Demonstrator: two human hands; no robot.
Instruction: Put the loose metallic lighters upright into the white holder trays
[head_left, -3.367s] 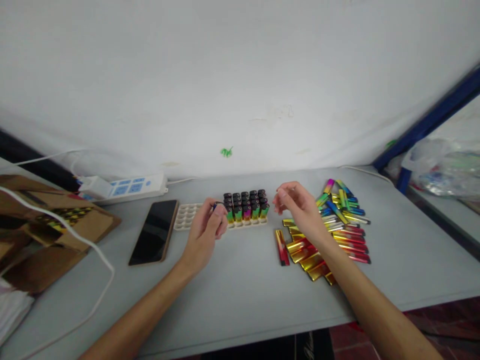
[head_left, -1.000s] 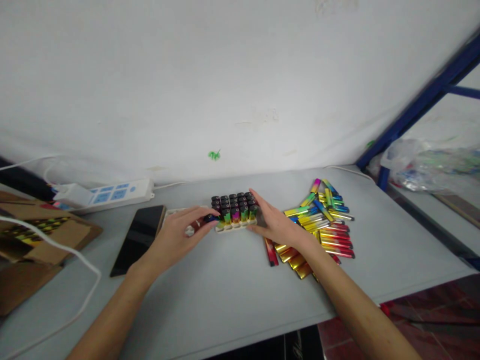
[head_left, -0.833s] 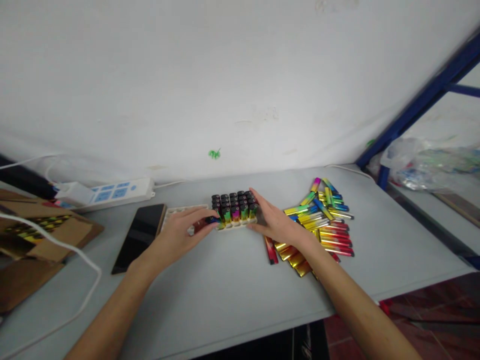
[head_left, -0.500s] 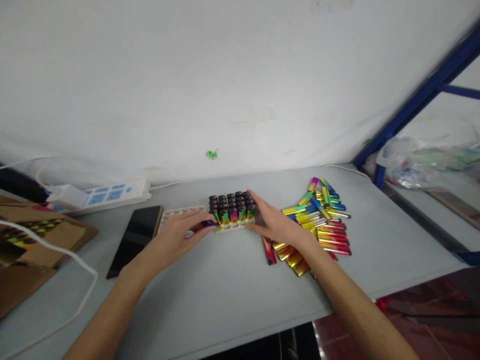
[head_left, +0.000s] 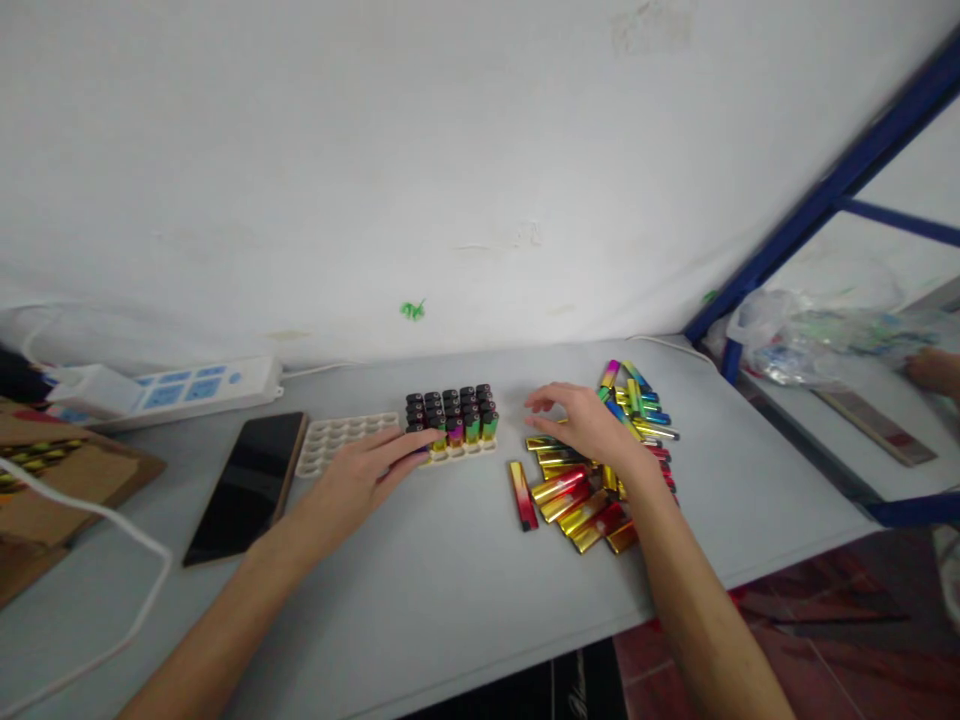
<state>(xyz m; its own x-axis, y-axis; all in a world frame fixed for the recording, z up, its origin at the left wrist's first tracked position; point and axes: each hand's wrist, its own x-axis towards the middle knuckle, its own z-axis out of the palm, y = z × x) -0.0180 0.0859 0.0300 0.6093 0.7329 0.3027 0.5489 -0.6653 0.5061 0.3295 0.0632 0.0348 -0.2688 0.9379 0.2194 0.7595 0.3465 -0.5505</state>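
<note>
Upright lighters (head_left: 451,408) with black tops and shiny coloured bodies fill the back rows of a pale tray (head_left: 459,453). At its front left corner, my left hand (head_left: 367,470) pinches a lighter (head_left: 421,452) that is mostly hidden by the fingers. My right hand (head_left: 574,415) hovers over the near left side of a pile of loose lighters (head_left: 585,510), fingers apart and nothing seen in them. One red and gold lighter (head_left: 523,495) lies at the pile's left edge. Left of the filled tray lies a second pale tray (head_left: 337,436) with bare holes.
A dark phone or tablet (head_left: 244,490) lies on the grey table (head_left: 420,600) near a white power strip (head_left: 195,390). At the far left are a cardboard box (head_left: 97,490) and a white cable (head_left: 97,505). Another person's hand (head_left: 934,368) shows beyond the blue frame (head_left: 810,215).
My right hand has left the tray's right side and moved right to the loose pile, its fingers open. My left hand stays at the tray's front left corner. The view has shifted slightly.
</note>
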